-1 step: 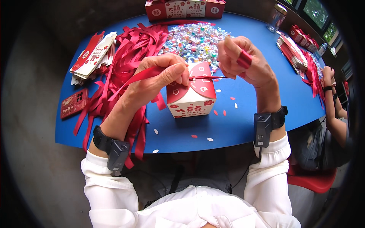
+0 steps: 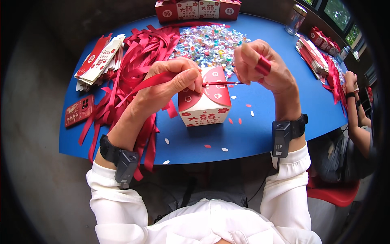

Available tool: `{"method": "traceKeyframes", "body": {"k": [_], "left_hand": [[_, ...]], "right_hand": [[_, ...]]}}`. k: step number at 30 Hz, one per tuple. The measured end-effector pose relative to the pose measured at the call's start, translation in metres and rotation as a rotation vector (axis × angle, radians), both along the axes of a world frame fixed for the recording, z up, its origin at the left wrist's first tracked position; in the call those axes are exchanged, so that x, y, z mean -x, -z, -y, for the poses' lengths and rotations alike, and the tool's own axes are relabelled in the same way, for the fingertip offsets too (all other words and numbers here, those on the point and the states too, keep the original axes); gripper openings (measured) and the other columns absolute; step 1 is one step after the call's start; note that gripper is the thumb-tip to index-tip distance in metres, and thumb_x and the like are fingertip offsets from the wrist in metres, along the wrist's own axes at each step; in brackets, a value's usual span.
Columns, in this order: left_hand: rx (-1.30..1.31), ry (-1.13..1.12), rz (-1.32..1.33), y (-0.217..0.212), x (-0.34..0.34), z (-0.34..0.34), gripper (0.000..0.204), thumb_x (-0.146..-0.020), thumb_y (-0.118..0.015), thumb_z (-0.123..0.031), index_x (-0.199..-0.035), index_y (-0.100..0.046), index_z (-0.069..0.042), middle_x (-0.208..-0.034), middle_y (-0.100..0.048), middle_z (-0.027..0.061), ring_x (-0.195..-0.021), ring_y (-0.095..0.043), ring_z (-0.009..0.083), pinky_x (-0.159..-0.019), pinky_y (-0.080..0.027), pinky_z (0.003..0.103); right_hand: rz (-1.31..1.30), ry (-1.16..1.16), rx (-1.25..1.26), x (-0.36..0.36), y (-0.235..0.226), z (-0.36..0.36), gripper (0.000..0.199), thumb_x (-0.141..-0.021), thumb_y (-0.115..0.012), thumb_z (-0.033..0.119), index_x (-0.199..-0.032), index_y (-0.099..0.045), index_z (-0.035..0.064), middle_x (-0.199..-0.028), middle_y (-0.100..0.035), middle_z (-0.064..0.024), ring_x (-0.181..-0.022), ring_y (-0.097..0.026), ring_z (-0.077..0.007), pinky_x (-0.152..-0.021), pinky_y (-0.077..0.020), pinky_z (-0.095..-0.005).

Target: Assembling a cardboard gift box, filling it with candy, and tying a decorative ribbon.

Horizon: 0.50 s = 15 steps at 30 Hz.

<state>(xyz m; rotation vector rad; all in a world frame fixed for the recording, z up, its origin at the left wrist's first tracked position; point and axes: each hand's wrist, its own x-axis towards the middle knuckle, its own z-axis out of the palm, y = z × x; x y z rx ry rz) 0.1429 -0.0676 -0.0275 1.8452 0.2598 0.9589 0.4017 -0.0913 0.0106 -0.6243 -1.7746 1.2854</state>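
Both hands up over the blue table (image 2: 260, 134): left hand (image 2: 172, 83) and right hand (image 2: 260, 67) each pinch the red ribbon (image 2: 221, 83), stretched taut across the red-and-white gift box (image 2: 205, 101) standing between them.

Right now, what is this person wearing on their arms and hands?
Both hands are bare, no gloves. The left hand and right hand come out of white long sleeves with gathered cuffs. Each wrist carries a black band with a boxy dark grey device strapped on. No rings can be made out.
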Motion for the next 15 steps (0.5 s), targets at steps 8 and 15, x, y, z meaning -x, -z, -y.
{"method": "traceKeyframes", "body": {"k": [8, 15], "left_hand": [[0.006, -0.003, 0.011, 0.002, 0.004, -0.002, 0.032, -0.104, -0.058, -0.023, -0.082, -0.062, 0.001, -0.082, -0.065, 0.0069, -0.08, -0.062, 0.0141, -0.076, -0.051, 0.029], [-0.072, -0.006, -0.017, 0.0, 0.001, 0.0, 0.032, -0.103, -0.059, -0.02, -0.08, -0.064, 0.002, -0.081, -0.066, 0.0071, -0.085, -0.061, 0.0154, -0.079, -0.05, 0.03]], "right_hand": [[0.87, 0.131, -0.335, -0.008, -0.016, 0.012, 0.033, -0.095, -0.07, 0.028, -0.076, -0.075, 0.0011, -0.06, -0.065, -0.0121, -0.054, -0.059, -0.019, -0.056, -0.0467, -0.0355], [0.82, 0.474, -0.547, 0.009, 0.004, 0.009, 0.023, -0.086, -0.064, 0.0, -0.107, -0.072, 0.0052, -0.076, -0.066, -0.0177, -0.062, -0.063, -0.0269, -0.058, -0.0487, -0.0372]]}}
